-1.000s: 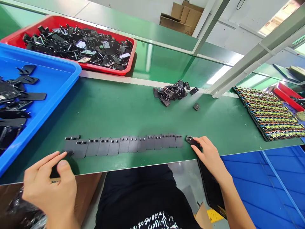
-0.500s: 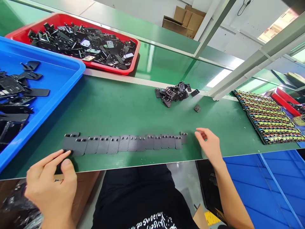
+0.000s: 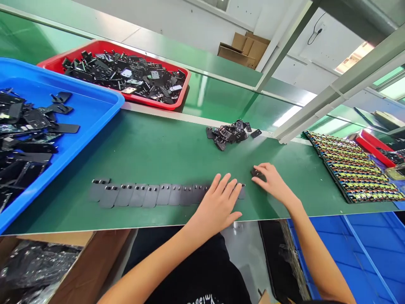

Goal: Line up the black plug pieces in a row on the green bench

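Note:
A row of thin black plates [image 3: 126,196], each with small metal contacts at its upper edge, runs along the front of the green bench and partly overlaps. My left hand [image 3: 218,202] lies flat over the row's right part with its fingers spread, hiding several plates. Just right of the row, my right hand [image 3: 274,183] pinches a small black plate [image 3: 255,172] between thumb and fingers, at the bench surface. Further back sits a loose heap of similar black pieces [image 3: 229,134], with one plate [image 3: 256,133] beside it.
At left stands a blue tray [image 3: 104,99] of black parts, with a red tray [image 3: 185,86] of black boards behind it. A metal post [image 3: 303,112] rises at the bench's back edge. To the right lies a panel [image 3: 357,169] covered in small yellow-green components.
My left hand has moved from the row's left end to its right part. My right hand has taken the loose plate that lay in front of the heap. The view has shifted slightly.

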Demonstrator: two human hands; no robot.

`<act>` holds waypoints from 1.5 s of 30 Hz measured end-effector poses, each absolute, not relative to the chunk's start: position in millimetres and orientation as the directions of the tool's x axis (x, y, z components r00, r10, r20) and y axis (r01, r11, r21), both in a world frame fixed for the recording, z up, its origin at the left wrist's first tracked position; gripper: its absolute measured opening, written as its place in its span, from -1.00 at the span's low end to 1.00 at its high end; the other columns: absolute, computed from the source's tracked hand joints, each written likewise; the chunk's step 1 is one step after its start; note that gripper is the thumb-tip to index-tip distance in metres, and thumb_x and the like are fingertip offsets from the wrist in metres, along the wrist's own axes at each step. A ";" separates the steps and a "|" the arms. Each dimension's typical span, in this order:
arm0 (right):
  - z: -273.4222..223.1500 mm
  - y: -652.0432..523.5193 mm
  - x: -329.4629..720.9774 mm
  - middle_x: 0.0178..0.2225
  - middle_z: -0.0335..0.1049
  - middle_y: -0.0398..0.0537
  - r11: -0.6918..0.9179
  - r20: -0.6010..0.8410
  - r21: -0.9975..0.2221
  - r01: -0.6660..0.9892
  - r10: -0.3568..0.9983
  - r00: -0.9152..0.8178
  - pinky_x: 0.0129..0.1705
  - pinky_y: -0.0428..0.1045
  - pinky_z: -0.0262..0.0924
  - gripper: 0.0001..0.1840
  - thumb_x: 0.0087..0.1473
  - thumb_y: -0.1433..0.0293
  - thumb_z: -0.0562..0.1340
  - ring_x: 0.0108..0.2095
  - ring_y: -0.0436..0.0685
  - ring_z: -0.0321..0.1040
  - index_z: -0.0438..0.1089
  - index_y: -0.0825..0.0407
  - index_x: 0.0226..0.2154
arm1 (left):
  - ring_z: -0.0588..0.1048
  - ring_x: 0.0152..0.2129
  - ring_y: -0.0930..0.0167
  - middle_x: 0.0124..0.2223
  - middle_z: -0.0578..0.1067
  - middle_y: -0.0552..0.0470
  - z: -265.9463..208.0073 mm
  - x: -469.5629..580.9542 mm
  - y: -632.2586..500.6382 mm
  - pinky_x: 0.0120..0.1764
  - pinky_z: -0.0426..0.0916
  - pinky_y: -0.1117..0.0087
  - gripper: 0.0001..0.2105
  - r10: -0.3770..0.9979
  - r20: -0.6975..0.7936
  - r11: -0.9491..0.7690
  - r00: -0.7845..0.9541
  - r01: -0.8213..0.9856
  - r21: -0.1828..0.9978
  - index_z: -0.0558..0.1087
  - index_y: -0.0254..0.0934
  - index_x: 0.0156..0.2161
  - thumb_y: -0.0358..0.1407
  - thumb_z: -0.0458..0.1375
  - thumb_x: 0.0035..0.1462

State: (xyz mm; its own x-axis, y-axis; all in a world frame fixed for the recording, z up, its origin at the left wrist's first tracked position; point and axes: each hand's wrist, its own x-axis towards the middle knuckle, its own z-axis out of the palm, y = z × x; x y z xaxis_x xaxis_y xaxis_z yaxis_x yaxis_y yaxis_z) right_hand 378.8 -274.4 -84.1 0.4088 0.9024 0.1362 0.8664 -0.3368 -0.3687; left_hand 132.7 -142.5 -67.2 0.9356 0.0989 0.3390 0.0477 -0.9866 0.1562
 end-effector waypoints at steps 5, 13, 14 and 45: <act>-94.3 -295.7 326.7 -0.18 0.29 0.06 -0.335 0.137 -0.406 0.850 0.897 0.419 -0.05 0.09 0.29 -0.58 0.24 0.17 0.07 -0.17 0.17 0.31 0.35 0.07 0.01 | 0.28 0.11 0.09 0.02 0.40 -0.22 -88.3 173.2 -146.4 0.25 0.08 0.04 -0.29 0.094 0.243 -0.994 0.966 0.078 0.074 0.25 -0.55 0.17 0.04 0.14 0.12; -91.7 -301.0 300.1 -0.37 0.36 -0.06 -0.414 0.129 -0.616 0.670 0.786 0.605 -0.37 -0.01 0.30 -0.51 0.24 0.10 0.09 -0.45 0.07 0.29 0.32 0.10 0.04 | 0.27 0.09 0.10 -0.04 0.39 -0.15 -91.1 175.0 -143.9 0.22 0.10 -0.07 -0.40 0.122 0.298 -0.993 0.947 0.117 0.035 0.40 -0.39 -0.05 0.12 0.20 0.01; -85.0 -299.1 304.6 -0.39 0.38 -0.08 -0.412 0.121 -0.647 0.642 0.775 0.620 -0.39 -0.02 0.29 -0.51 0.23 0.09 0.10 -0.47 0.06 0.30 0.33 0.09 0.03 | 0.26 0.10 0.08 -0.02 0.39 -0.17 -90.7 176.3 -145.4 0.22 0.09 -0.08 -0.34 0.118 0.307 -0.993 0.944 0.113 0.034 0.39 -0.40 -0.01 0.16 0.18 0.00; -93.1 -185.8 415.1 -0.09 0.40 0.14 -0.256 0.353 -0.302 0.918 0.865 0.357 -0.08 0.22 0.27 -0.61 0.20 0.31 0.07 -0.04 0.32 0.27 0.31 0.06 0.05 | 0.31 -0.01 0.19 -0.01 0.36 -0.17 -54.4 203.8 -11.9 0.03 0.28 0.15 -0.76 0.336 0.131 -0.924 0.933 0.299 0.239 0.38 -0.31 -0.07 -0.42 0.01 0.15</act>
State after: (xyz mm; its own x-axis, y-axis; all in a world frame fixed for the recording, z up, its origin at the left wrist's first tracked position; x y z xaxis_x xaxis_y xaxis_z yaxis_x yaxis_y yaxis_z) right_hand 415.1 -185.8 -93.1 0.3566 0.8651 0.3528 0.9185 -0.2555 -0.3019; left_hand 203.8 -11.9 -54.4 0.9328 0.3355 0.1313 0.2988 -0.9240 0.2386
